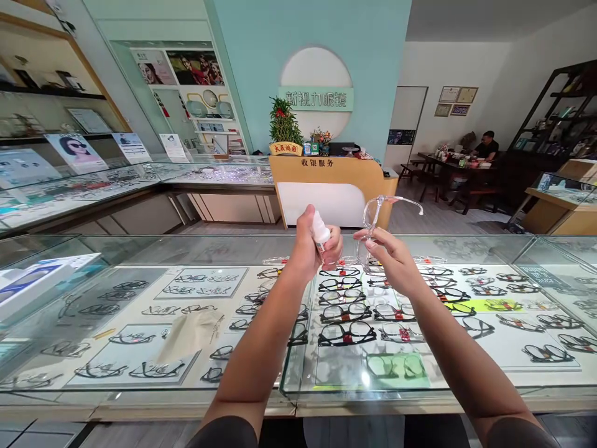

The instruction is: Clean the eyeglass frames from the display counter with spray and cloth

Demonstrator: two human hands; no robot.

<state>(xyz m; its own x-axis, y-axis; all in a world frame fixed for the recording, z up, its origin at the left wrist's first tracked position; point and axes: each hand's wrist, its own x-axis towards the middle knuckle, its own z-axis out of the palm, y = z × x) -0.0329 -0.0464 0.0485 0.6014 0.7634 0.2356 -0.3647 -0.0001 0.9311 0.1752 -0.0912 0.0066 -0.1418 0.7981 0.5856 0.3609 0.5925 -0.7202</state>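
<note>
Holding was under way: a white bottle (319, 229) was gripped in the left hand (305, 249), fingers curled around it, thumb beside its top. Clear-framed eyeglasses (372, 216) were pinched on end in the right hand (394, 255), over the glass display case (233, 396). Both items were lifted, not yet put down; dispensing couldn't be confirmed. Eyeglass frames (346, 333) below were partly blocked by 2 forearms (261, 323).

A glass display counter (186, 398) bears a white-and-blue box (40, 280) at its left end, while beneath the clear top rows of eyeglasses (346, 330) lie on a white base (265, 373).
</note>
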